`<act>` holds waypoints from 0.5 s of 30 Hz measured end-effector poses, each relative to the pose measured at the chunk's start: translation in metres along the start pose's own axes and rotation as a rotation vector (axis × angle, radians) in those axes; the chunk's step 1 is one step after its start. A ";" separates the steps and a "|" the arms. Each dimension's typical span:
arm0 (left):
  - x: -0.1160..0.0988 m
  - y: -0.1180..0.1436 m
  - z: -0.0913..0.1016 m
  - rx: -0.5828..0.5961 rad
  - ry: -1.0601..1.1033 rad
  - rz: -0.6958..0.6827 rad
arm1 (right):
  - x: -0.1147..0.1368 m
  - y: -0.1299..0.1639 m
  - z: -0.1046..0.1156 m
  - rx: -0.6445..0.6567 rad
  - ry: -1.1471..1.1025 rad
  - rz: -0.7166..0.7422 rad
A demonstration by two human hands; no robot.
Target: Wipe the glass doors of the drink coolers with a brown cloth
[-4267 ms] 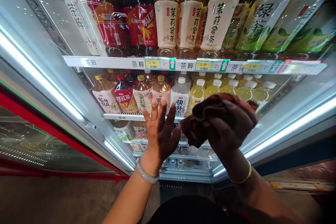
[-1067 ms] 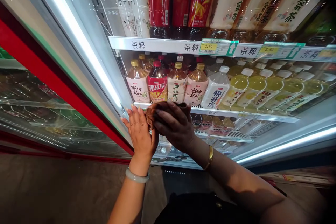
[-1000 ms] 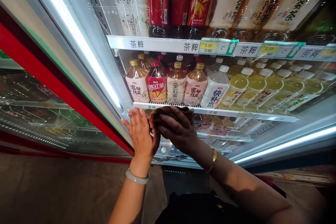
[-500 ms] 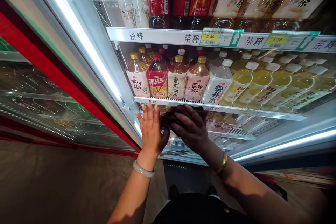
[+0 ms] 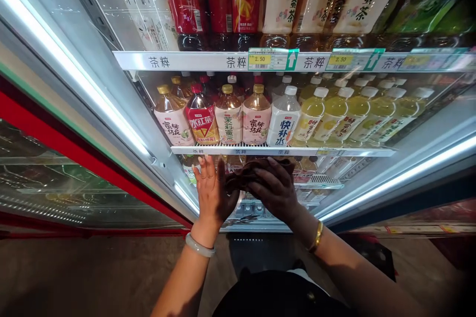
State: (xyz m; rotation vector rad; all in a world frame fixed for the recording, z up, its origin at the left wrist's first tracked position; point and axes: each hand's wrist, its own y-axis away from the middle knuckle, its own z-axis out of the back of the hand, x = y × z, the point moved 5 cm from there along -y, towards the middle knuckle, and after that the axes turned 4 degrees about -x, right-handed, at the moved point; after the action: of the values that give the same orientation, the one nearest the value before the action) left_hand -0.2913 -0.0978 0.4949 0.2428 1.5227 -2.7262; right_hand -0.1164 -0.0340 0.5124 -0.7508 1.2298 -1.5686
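**Cloth pressed to the cooler glass, low down**

My right hand (image 5: 275,193) lies on a brown cloth (image 5: 256,171), fingers spread over it and pressing it flat against the glass door (image 5: 111,20) of the drinks cooler. The cloth sits just under the edge of the middle shelf (image 5: 282,151), in front of the lower racks. I am not gripping it in a fist; the fingers lie splayed across its bunched folds, and there is a gold bangle (image 5: 317,237) on that wrist.

My left hand (image 5: 211,195) is just beside it, touching the cloth's left end. It is flat against the glass with the fingers straight and close together, holding nothing. A pale bangle (image 5: 200,246) circles that wrist.

Behind the glass, right above my hands, stands a row of small bottles: a red-labelled tea bottle (image 5: 201,121), a white bottle (image 5: 283,119), and yellow-green bottles (image 5: 334,116) running off to the right. Yellow price tags (image 5: 260,59) are clipped to the shelf above, under larger bottles. A bright light strip (image 5: 74,74) runs down the door frame on my left.
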 end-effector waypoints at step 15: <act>-0.041 0.001 -0.022 -0.045 0.045 -0.068 | -0.029 0.009 0.041 0.004 0.081 -0.070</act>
State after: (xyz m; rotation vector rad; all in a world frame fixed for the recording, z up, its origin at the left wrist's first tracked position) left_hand -0.2478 -0.0826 0.4886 0.2583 1.6313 -2.7525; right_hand -0.0669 -0.0210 0.5185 -0.7412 1.2704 -1.6718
